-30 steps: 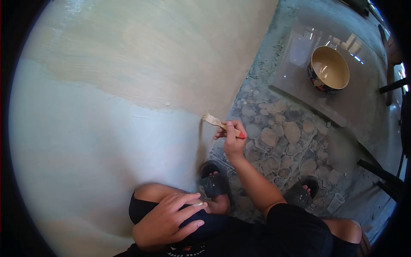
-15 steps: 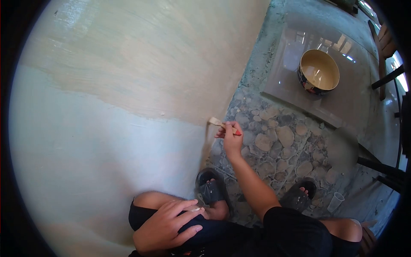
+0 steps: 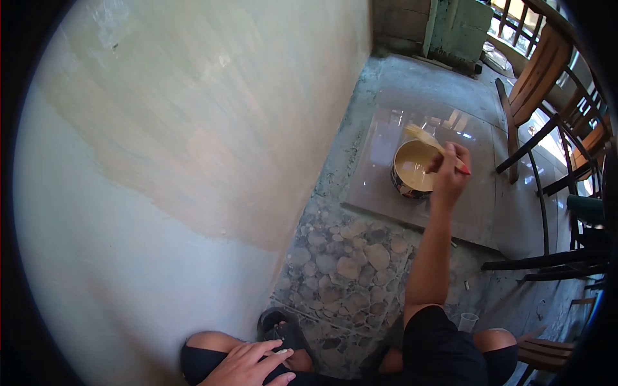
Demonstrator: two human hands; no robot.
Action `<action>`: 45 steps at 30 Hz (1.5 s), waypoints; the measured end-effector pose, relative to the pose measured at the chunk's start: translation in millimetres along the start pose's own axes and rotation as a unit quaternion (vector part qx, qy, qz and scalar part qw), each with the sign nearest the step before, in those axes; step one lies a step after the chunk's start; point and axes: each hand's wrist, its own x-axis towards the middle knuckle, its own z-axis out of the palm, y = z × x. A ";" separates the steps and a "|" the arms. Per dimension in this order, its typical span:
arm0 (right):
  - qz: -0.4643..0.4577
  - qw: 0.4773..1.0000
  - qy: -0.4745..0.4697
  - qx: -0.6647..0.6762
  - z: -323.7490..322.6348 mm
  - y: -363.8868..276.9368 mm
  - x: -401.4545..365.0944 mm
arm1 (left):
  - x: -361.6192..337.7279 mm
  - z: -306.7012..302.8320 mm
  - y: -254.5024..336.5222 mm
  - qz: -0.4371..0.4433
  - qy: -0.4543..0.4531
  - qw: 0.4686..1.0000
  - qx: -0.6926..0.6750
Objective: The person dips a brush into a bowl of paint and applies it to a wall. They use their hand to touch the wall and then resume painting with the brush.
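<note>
My right hand [image 3: 452,168] is closed around the red-tipped handle of a paintbrush [image 3: 425,137]. Its pale bristles hang over the far rim of a round bowl [image 3: 402,180] with a cream inside and a dark patterned outside. Light liquid shows in the bowl, partly covered by my hand. My left hand [image 3: 248,365] rests on my left knee with its fingers spread, and a whitish mark shows on one finger. Beside me stands a wall [image 3: 212,128], with a beige brushed coat above and a paler bluish-white area below.
The bowl stands on a glossy grey slab [image 3: 367,193]. Pebble-patterned floor [image 3: 347,264] lies between the wall and my arm. A clear plastic cup [image 3: 468,320] stands near my right knee. Wooden chairs [image 3: 541,77] and dark legs crowd the right side.
My right hand has carried the paintbrush from the wall's lower edge, rightward and away from me, to above the bowl. The view has tilted up. My left hand stays on my knee.
</note>
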 end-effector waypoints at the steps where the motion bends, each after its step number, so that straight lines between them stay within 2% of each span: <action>1: 0.006 0.997 0.057 -0.054 -17.5 13.3 7.0 | -0.6 0.3 -1.0 -0.015 -0.013 1.000 -0.004; 2: 0.014 0.987 0.116 -0.108 -32.4 28.8 11.4 | -0.8 0.1 -1.8 -0.030 -0.028 0.999 -0.008; 3: 0.015 0.986 0.123 -0.108 -44.8 48.5 14.6 | -1.5 -0.1 -2.0 -0.028 -0.032 0.999 -0.002; 4: -0.052 0.961 0.116 -0.246 -57.3 69.2 18.5 | -1.7 0.6 -1.5 -0.037 -0.031 0.999 -0.003; 5: -0.115 0.912 0.103 -0.379 -65.3 81.9 20.2 | -1.4 1.1 -0.6 -0.049 -0.029 0.998 -0.005; 6: -0.110 0.911 0.105 -0.383 -68.3 86.5 19.4 | -0.2 0.3 1.6 -0.050 -0.036 0.998 -0.003; 8: -0.024 0.882 -0.034 -0.469 -71.8 96.1 19.4 | 1.3 0.4 7.2 -0.058 -0.028 0.998 0.005; 12: -0.033 0.882 -0.064 -0.467 -70.8 114.8 36.0 | 3.8 4.5 11.8 -0.043 -0.019 0.999 0.014; 14: 0.020 0.873 -0.066 -0.482 -72.4 123.5 50.3 | 4.7 5.9 14.3 -0.045 -0.012 0.999 0.015; 18: 0.025 0.855 -0.114 -0.505 -78.9 146.1 67.3 | 7.2 7.6 18.2 -0.050 -0.007 0.998 0.024; 20: -0.020 0.794 -0.169 -0.583 -85.1 162.9 68.4 | 8.6 7.9 21.7 -0.060 -0.001 0.998 0.025; 24: -0.045 0.791 -0.171 -0.586 -80.8 178.0 54.9 | 11.8 7.4 22.9 -0.046 -0.003 0.999 0.027; 26: -0.037 0.837 -0.189 -0.512 -71.3 179.7 48.4 | 13.7 7.7 23.2 -0.049 -0.016 0.998 0.024; 27: -0.037 0.835 -0.190 -0.515 -66.8 181.7 45.6 | 14.5 7.6 23.6 -0.047 -0.018 0.998 0.022; 29: 0.015 0.846 -0.277 -0.456 -62.5 183.2 44.0 | 16.1 6.9 24.1 -0.056 -0.022 0.998 0.020; 32: 0.039 0.838 -0.309 -0.448 -61.7 176.4 41.2 | 14.7 6.0 22.6 -0.055 -0.019 0.998 0.026; 33: 0.035 0.837 -0.311 -0.449 -63.1 173.6 43.8 | 14.4 5.0 23.2 -0.054 -0.015 0.998 0.023; 35: 0.101 0.799 -0.282 -0.521 -70.5 167.7 49.7 | 14.1 3.1 24.2 -0.064 -0.029 0.997 0.016; 36: 0.102 0.797 -0.285 -0.522 -69.9 158.8 50.6 | 13.4 3.4 22.7 -0.066 -0.030 0.997 0.013; 38: 0.115 0.762 -0.169 -0.615 -69.8 140.3 56.2 | 12.3 3.8 20.1 -0.062 -0.024 0.998 0.015; 41: 0.102 0.746 -0.130 -0.645 -77.1 143.1 67.9 | 13.9 2.1 21.4 -0.080 -0.035 0.996 0.009; 45: 0.082 0.756 -0.101 -0.641 -70.0 154.7 76.5 | 14.7 2.1 20.0 -0.074 -0.051 0.996 0.010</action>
